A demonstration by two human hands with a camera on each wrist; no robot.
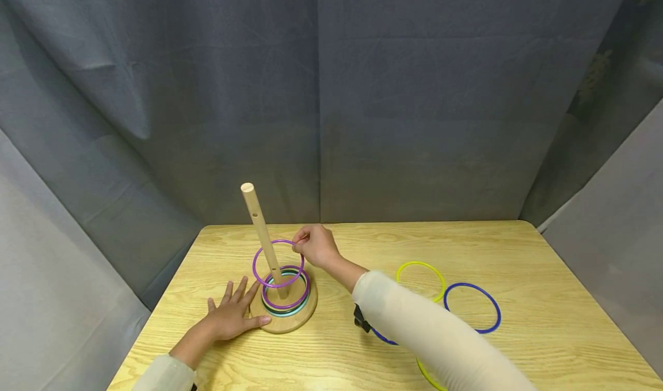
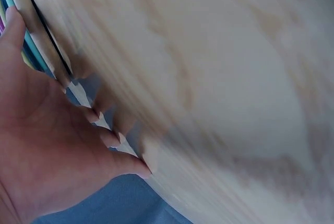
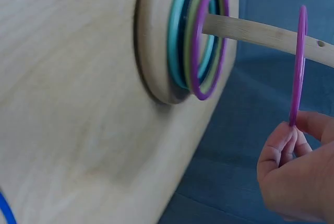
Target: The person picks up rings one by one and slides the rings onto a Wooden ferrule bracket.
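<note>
A wooden peg (image 1: 260, 230) (image 3: 261, 32) rises, slightly tilted, from a round wooden base (image 1: 284, 317) (image 3: 151, 51) that carries a stack of several rings (image 1: 285, 299) (image 3: 198, 36), purple on top. My right hand (image 1: 316, 246) (image 3: 292, 174) pinches a purple ring (image 1: 277, 264) (image 3: 298, 62) by its rim; the ring encircles the peg partway down, above the stack. My left hand (image 1: 229, 316) (image 2: 57, 145) lies flat on the table with straight fingers, its thumb and fingertips against the base's left edge.
On the light wooden table (image 1: 518, 276), a yellow ring (image 1: 420, 278) and a blue ring (image 1: 472, 307) lie to the right. Another blue ring (image 1: 380, 335) and a yellow ring (image 1: 427, 375) peek from under my right sleeve. Grey curtains close in the back and sides.
</note>
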